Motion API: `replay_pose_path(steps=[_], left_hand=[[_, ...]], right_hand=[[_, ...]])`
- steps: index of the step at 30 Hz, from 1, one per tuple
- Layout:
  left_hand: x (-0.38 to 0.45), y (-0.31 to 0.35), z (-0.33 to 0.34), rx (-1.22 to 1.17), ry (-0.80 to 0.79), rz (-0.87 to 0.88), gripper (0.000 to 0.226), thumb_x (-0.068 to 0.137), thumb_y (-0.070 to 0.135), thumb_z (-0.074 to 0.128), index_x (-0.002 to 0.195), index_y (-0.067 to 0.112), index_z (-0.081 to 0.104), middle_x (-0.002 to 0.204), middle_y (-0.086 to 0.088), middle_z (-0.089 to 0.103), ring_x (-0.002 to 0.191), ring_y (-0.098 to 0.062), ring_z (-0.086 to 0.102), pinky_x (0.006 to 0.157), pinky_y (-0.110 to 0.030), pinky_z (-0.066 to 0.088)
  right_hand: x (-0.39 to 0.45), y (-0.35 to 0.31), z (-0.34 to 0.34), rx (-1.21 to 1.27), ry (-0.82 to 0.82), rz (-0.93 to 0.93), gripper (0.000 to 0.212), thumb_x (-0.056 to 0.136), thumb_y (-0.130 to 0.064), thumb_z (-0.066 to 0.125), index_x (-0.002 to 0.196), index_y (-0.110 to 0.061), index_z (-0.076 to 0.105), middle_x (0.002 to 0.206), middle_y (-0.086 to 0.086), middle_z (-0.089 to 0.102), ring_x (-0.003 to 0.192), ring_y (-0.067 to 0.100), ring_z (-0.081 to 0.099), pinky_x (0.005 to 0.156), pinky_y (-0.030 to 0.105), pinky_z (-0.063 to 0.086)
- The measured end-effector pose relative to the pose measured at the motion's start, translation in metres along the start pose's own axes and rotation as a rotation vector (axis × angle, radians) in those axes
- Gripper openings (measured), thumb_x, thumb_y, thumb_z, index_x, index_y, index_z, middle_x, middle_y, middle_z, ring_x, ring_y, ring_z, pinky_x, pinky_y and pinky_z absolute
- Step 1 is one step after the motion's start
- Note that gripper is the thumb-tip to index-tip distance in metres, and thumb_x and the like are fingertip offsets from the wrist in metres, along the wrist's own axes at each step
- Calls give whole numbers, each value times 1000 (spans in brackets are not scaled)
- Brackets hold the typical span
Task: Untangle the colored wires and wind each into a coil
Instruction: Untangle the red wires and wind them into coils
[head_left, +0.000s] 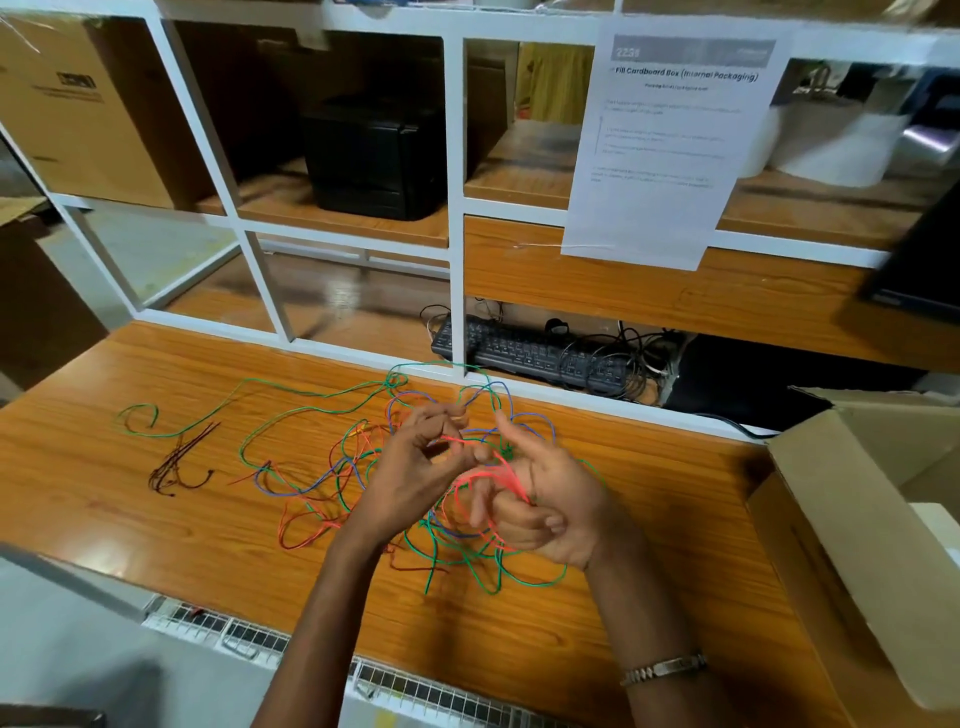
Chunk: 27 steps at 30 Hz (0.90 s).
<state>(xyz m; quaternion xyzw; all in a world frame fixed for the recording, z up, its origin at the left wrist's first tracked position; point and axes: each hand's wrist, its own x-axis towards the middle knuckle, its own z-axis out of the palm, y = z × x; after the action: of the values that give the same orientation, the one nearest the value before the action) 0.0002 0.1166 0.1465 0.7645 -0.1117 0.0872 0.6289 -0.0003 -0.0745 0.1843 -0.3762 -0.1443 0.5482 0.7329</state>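
where sheet (670, 140) reads "fill cardboard box", hands on wires (332, 467)

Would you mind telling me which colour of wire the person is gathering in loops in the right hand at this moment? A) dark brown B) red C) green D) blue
B: the right hand holds loops of the red wire, which the left hand pinches too; the dark brown wire lies apart on the table.

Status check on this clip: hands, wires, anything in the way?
Both hands on the red wire: left hand pinches it, right hand grips red loops. Green and blue wires tangled on table. Dark wire apart, left. No obstruction.
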Motion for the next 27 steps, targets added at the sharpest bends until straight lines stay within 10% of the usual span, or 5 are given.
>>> replay_pose_path(steps=[8, 15, 19, 22, 27], left_hand=[[-18, -15, 13, 88, -105, -237, 60, 97, 73, 46, 87, 19, 68, 106, -11, 71, 106, -20, 66, 90, -43, 46], [-17, 8, 15, -13, -42, -74, 42, 101, 38, 68, 73, 6, 67, 90, -6, 68, 97, -19, 68, 84, -41, 49], [-11, 21, 18, 39, -78, 99, 6, 94, 18, 76, 91, 14, 78, 136, 6, 69, 142, -9, 52, 118, -26, 37], [-7, 22, 23, 137, -67, 197, 9, 95, 21, 74, 94, 13, 78, 142, 8, 65, 147, -5, 44, 122, -21, 30], [-7, 20, 18, 131, -32, 127, 4, 96, 18, 73, 95, 16, 76, 137, 4, 65, 142, 3, 46, 114, -15, 33]], right_hand=[[-20, -27, 8, 325, 75, -660, 56, 113, -36, 27, 134, 8, 54, 46, -5, 30, 37, 7, 22, 39, 22, 24], [-18, -32, -8, 321, 742, -995, 23, 110, -14, 41, 111, 2, 56, 119, 20, 65, 95, 24, 74, 80, 26, 60], [7, -11, 0, -39, 1074, -720, 13, 111, -9, 37, 105, -8, 48, 103, 8, 73, 117, 32, 65, 109, 40, 49], [20, 4, -6, -447, 1183, -323, 21, 106, -15, 48, 87, -11, 56, 91, 6, 69, 91, 20, 71, 85, 33, 59], [28, 3, 8, -425, 953, -18, 57, 108, -56, 29, 95, -12, 63, 58, 11, 60, 46, 25, 60, 39, 22, 43]])
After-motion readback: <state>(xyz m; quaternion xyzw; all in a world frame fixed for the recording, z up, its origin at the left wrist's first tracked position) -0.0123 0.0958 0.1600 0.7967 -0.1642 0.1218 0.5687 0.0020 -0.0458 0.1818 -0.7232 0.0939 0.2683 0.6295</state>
